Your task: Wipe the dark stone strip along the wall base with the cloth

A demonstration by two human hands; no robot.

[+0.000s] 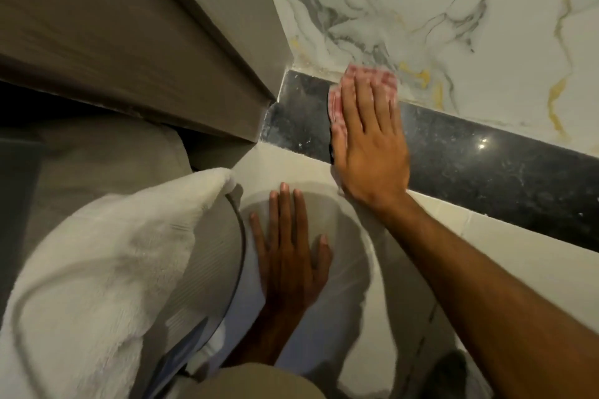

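Note:
The dark stone strip (486,168) runs along the base of the marble wall, from the door frame corner down to the right edge. My right hand (369,139) lies flat against the strip near its left end, pressing a pink checked cloth (337,100) onto the stone; the cloth shows above the fingertips and along the hand's left side. White specks and smears show on the strip to the left of the cloth. My left hand (288,253) rests flat on the pale floor tile, fingers spread, holding nothing.
A grey wooden door frame (162,42) meets the strip at the corner. The white marble wall (453,10) with grey and gold veins rises above the strip. A fluffy white mat (97,269) lies at lower left, beside the pale floor tiles (421,236).

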